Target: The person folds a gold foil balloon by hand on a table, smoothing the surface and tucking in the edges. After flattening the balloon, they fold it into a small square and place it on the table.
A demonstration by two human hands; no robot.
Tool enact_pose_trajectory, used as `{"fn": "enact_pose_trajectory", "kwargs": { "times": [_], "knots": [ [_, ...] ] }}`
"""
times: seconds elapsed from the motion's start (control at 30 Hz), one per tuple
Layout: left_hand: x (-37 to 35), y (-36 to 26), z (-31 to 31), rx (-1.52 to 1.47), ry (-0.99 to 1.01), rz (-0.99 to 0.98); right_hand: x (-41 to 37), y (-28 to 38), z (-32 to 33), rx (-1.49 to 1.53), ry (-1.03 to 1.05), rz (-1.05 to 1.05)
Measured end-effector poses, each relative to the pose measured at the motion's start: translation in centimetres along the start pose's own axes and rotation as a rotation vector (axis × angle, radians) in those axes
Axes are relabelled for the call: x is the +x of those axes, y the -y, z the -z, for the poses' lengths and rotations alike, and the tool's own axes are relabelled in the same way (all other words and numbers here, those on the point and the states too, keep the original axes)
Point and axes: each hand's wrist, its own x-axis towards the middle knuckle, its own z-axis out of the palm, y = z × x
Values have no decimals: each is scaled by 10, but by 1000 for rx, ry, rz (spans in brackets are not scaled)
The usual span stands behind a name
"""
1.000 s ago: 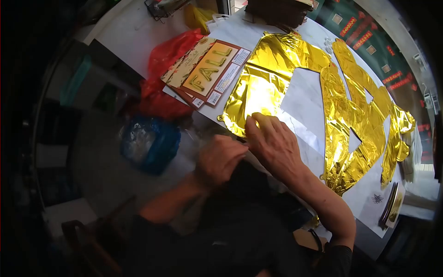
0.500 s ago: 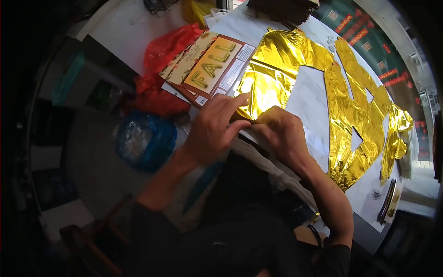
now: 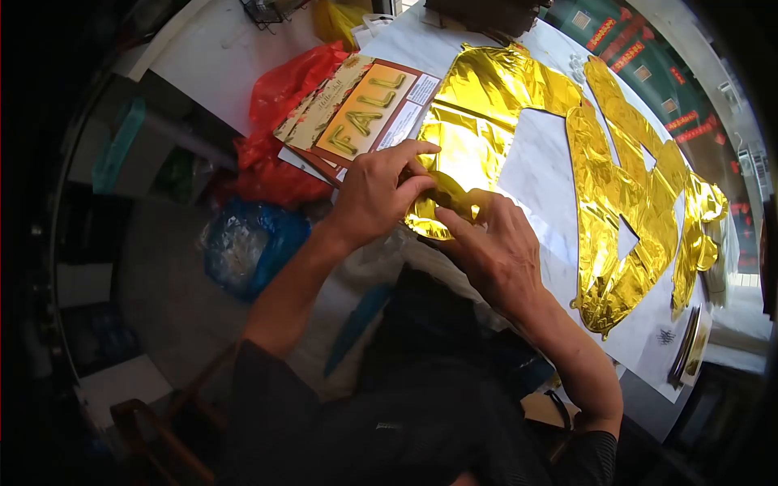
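Note:
A flat gold foil letter balloon [image 3: 478,146] lies at the table's near edge, its lower end lifted and folded over. My left hand [image 3: 374,193] is closed on that end from the left, thumb and fingertips at the fold. From the right, my right hand [image 3: 501,249] pinches the same end, its thumb against the foil. To the right lies a second gold foil balloon [image 3: 596,235], shaped like an A, and beyond it another gold foil piece [image 3: 697,235]. Just past my left hand rests a printed FALL packaging card [image 3: 365,113].
A red plastic bag [image 3: 275,162] bulges at the table's left side, with a blue plastic bag [image 3: 259,247] below it. A dark object [image 3: 486,14] stands at the table's far edge. Small dark sticks [image 3: 665,334] lie on white paper at the right.
The balloon's near end has been lifted and folded up, showing its underside. My right hand has moved slightly down; my left thumb has come onto the fold.

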Motion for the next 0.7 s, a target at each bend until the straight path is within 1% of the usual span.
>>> {"fn": "enact_pose_trajectory", "kwargs": {
  "times": [0.03, 0.1, 0.13, 0.2, 0.23, 0.27, 0.33, 0.37, 0.43, 0.5, 0.57, 0.63, 0.67, 0.7],
  "knots": [
    [1, -1, 0, -4, -9, 4, -3, -2, -1, 0, 0, -7],
    [3, -1, -1, -11, -18, 6, -4, -6, 0, -35, 139, -53],
    [4, 1, -2, -19, -22, -14, -4, -10, -2, -4, 172, -81],
    [4, 3, -1, -25, -29, -32, -1, -8, 1, -3, 179, -88],
    [4, 2, 1, -19, -10, 5, 0, -7, 3, -3, 186, -100],
    [4, 1, 2, -14, 10, 42, 1, -5, 2, -2, 186, -101],
    [6, 0, 5, 23, 30, 15, 4, 1, -1, -34, 75, 40],
    [6, 0, 6, 60, 50, -13, 4, 2, -3, -34, 76, 40],
    [6, 1, 4, 41, 43, -26, 0, 3, -8, -88, 181, 54],
    [6, 2, 4, 22, 35, -41, -4, -1, -18, -128, 151, 53],
    [6, 3, 8, 53, 86, -125, -4, -3, -21, -167, 121, 56],
    [6, 4, 10, 81, 116, -143, -4, -2, -18, -218, 125, 83],
    [7, 6, 11, 108, 146, -164, -3, -3, -17, -219, 124, 83],
    [8, 7, 13, 109, 146, -165, -2, -3, -18, -111, 87, 27]
  ]
}}
